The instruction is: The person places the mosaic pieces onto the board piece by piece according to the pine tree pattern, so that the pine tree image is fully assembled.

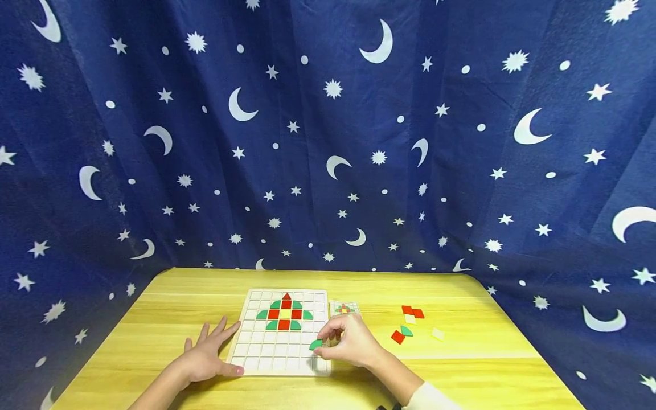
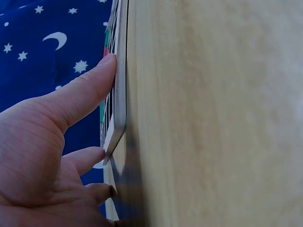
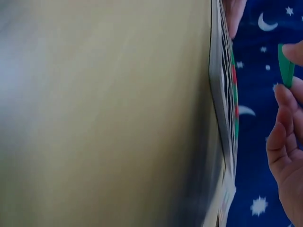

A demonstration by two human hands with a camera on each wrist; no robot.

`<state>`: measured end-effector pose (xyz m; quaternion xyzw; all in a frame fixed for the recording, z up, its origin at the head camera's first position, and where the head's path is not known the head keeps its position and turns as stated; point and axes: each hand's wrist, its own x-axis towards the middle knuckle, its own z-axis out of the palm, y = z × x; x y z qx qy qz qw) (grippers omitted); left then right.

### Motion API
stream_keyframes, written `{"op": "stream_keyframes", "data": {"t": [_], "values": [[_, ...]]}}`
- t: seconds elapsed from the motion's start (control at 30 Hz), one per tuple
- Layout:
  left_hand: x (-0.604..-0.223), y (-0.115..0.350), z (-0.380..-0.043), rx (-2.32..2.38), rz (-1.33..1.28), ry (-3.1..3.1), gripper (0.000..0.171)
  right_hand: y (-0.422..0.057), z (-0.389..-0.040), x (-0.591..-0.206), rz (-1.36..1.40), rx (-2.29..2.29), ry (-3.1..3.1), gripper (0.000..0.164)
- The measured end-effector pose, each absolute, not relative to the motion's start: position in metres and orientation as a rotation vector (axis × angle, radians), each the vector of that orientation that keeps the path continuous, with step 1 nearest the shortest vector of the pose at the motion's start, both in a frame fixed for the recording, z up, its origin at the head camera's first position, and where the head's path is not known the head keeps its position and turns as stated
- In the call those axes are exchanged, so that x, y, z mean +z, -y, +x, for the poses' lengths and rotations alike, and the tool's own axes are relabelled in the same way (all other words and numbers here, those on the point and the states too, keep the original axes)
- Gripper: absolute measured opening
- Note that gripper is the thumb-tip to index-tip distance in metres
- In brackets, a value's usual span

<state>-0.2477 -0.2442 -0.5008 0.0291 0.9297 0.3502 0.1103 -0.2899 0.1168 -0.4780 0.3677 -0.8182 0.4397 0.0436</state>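
Observation:
Between thumb and fingers, my right hand (image 1: 351, 341) pinches a green quarter-round tile (image 3: 286, 66); in the right wrist view it is held up off the board. Beneath it lies a white grid board (image 1: 279, 350) with square cells. Red squares, green curved tiles, a red triangle (image 1: 287, 296) and a pale yellow square (image 1: 284, 314) form a pattern in its upper half. My left hand (image 1: 205, 356) lies spread at the board's left edge. Its thumb (image 2: 90, 85) rests on the board's near corner area, the other fingers straight along the side.
A small pattern card (image 1: 345, 306), partly behind my right hand, lies right of the board. Farther right are loose tiles: several red ones (image 1: 398, 336), a green one (image 1: 406, 331) and pale yellow ones (image 1: 438, 333). A blue star-and-moon curtain (image 1: 328, 136) hangs behind the wooden table (image 1: 492, 370).

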Motion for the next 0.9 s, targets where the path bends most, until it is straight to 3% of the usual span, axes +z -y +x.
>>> {"op": "stream_keyframes", "data": {"t": [0.9], "values": [[-0.506,0.246,-0.25,1.056,0.089,-2.729,0.118,-0.01,-0.293,-0.478,1.006,1.417,2.571,0.016]]}}
